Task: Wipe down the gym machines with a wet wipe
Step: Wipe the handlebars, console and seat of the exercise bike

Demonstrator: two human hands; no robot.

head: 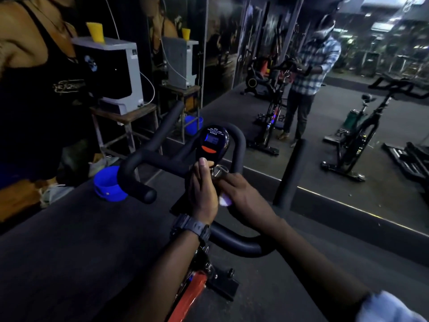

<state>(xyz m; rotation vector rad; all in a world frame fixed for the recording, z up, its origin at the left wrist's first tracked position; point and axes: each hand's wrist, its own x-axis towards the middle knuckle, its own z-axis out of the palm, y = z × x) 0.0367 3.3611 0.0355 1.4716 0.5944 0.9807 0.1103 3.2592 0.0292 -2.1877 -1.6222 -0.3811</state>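
With the left hand (202, 194) lying straight-fingered against the bike's stem just below the console (212, 145), the right hand (241, 196) grips the wipe (224, 201) between both hands and should rub firmly around that junction.

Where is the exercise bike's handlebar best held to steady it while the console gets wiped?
Probably the padded left grip of the handlebar, taken from above: it juts out free towards the blue bucket, round enough to wrap. The left hand and right hand, with the wipe, already crowd the centre below the console.
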